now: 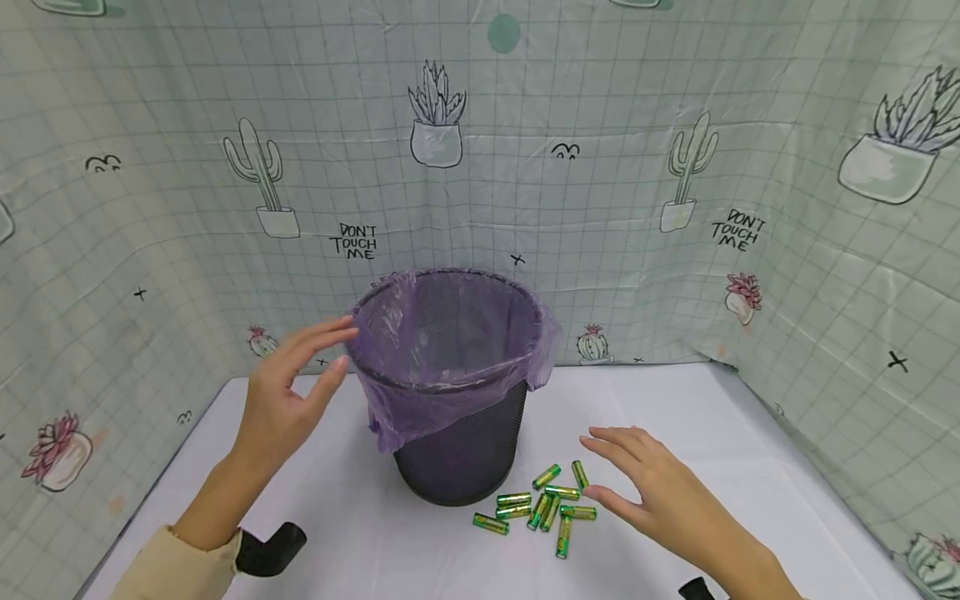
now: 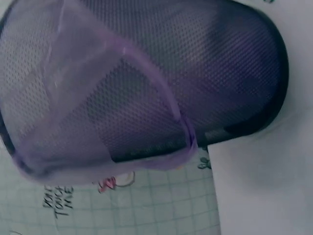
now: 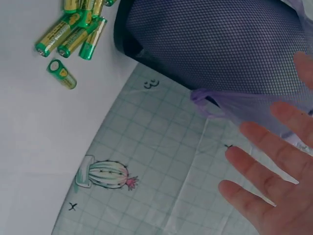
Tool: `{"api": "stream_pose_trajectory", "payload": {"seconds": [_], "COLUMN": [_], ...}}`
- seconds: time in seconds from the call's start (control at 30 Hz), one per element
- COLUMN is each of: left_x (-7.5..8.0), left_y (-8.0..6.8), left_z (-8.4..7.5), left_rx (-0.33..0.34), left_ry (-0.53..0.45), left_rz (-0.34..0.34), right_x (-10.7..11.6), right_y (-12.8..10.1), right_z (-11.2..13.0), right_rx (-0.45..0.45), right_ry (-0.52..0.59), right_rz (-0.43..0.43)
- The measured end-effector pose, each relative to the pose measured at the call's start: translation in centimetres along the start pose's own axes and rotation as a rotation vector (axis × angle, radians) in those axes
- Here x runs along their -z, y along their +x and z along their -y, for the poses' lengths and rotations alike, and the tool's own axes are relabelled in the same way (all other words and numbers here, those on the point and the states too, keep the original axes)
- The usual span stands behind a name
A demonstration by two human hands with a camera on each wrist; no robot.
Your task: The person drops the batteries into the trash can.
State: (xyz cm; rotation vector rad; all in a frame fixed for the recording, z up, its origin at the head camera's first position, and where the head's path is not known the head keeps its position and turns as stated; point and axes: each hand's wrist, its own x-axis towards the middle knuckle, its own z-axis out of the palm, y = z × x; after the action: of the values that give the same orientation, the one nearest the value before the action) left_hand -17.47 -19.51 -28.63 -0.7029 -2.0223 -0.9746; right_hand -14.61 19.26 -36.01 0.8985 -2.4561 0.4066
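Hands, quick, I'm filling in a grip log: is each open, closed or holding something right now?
Left hand: open, holding nothing, fingertips close by the bin.
Right hand: open, holding nothing, beside the green batteries.

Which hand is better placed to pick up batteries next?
Probably the right hand: it is open beside the green batteries, while the left hand is across the bin from them.

Backdrop point(image 1: 487, 212): you read "DON'T TOUCH ME" point(image 1: 356, 242) twice in the head view, once in the left wrist view.
Batteries point(image 1: 538, 512): lettering too small for you to read.
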Motion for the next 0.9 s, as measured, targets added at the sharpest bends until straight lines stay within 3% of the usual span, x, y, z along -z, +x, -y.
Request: {"api": "stream_pose_trajectory", "payload": {"seconds": [0.13, 0.43, 0.63, 0.9], "left_x": [0.4, 0.4, -0.3, -0.9], "left_y": [0.6, 1.5, 1.5, 1.4], "left_z": [1.8, 4.2, 5.0, 5.2], "left_rx": [0.175, 0.472, 0.560, 0.589], "left_ry": [-0.025, -0.243, -0.322, -0.383], "left_rz": [0.071, 0.286, 0.387, 0.405], "right_x": [-0.3, -1.3, -2.2, -3.6], "right_y": [-0.3, -0.3, -0.5, -1.1], "right_z": [-0.3, -0.9, -1.3, -1.6], "right_rx": [-0.033, -0.121, -0.180, -0.281], "right_ry": [0.015, 0.111, 0.183, 0.251], "right_rz": [-0.011, 0.021, 0.042, 0.106]}}
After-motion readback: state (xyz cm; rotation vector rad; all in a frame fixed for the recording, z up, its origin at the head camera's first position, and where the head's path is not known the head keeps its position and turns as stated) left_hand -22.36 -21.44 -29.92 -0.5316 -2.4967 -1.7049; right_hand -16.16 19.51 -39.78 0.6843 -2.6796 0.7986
